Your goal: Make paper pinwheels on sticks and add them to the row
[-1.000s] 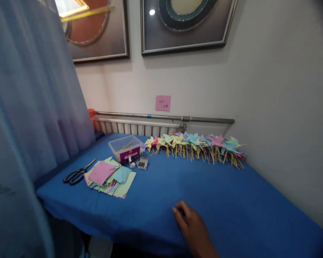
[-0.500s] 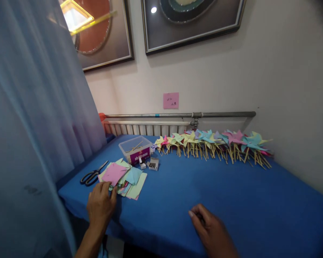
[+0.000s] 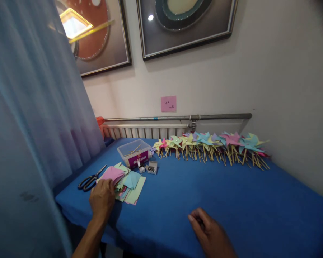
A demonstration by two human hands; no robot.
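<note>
My left hand is at the near edge of the pink sheet atop the paper pile; I cannot tell whether my fingers pinch it. My right hand is over the bench, fingers curled in, their grip hidden. Scissors lie beside the pile, the tub behind it, near the pinwheels.

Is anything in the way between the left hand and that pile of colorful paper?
Nothing that I can see. The left hand is right at the near edge of the pink sheet on the paper pile. The scissors lie to the left, not between them.
</note>
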